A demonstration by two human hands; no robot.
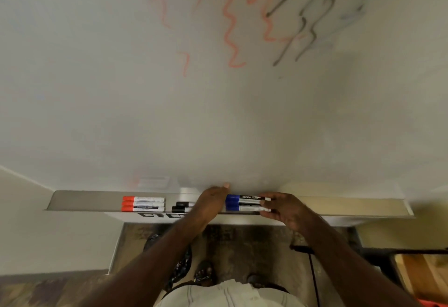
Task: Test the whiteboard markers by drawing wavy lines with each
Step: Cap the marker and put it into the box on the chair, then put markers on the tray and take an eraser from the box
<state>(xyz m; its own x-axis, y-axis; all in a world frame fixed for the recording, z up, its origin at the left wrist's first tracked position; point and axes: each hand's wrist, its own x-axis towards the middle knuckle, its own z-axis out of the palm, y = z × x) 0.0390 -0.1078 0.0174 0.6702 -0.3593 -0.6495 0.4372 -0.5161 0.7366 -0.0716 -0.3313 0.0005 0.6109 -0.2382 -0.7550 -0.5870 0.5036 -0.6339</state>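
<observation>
On the metal tray (84,201) under the whiteboard (169,100) lie three red-capped markers (143,203), two black-capped markers (181,207) and a stack of blue-capped markers (242,202). My left hand (211,201) rests flat against the cap end of the blue markers and covers part of the black ones. My right hand (281,207) has its fingers at the white tail ends of the blue markers. Red wavy lines (232,30), black wavy lines (303,18) and faint bluish lines (349,13) are on the board above.
The tray's right part (351,206) is bare. Below are a patterned floor (242,246), my sandalled feet (206,275), a black cable (312,277) and a wooden piece (421,275) at the lower right.
</observation>
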